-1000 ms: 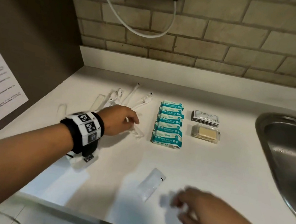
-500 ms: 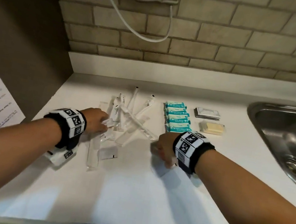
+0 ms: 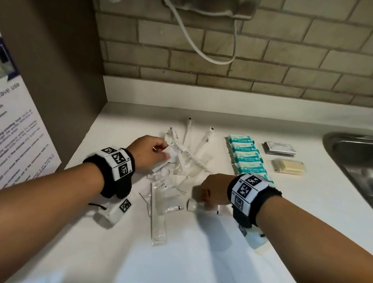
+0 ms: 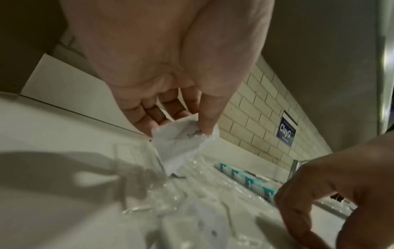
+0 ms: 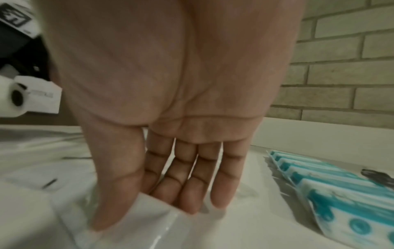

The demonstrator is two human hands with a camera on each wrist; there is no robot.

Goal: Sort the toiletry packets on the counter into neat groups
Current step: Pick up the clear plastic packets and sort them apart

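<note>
On the white counter [image 3: 185, 263] lies a loose pile of clear packets [image 3: 186, 165] with long wrapped items. My left hand [image 3: 152, 150] is at the pile's left edge. In the left wrist view this left hand [image 4: 179, 129] pinches a crumpled white packet [image 4: 177, 148] between thumb and fingers. My right hand [image 3: 209, 191] is at the pile's near right. Its straight fingers [image 5: 187, 202] and thumb rest on a flat white packet [image 5: 136, 235] lying on the counter. A row of teal packets [image 3: 246, 158] sits right of the pile.
Grey sachets [image 3: 279, 149] and a yellow soap bar [image 3: 287, 166] lie right of the teal row. A steel sink [image 3: 370, 175] is at the far right. A brick wall stands behind, and a dark side panel with a notice [image 3: 0, 124] on the left.
My right hand came from the front edge up to the pile, and the white packet that lay in front is now under it. My left hand now pinches a white packet.
</note>
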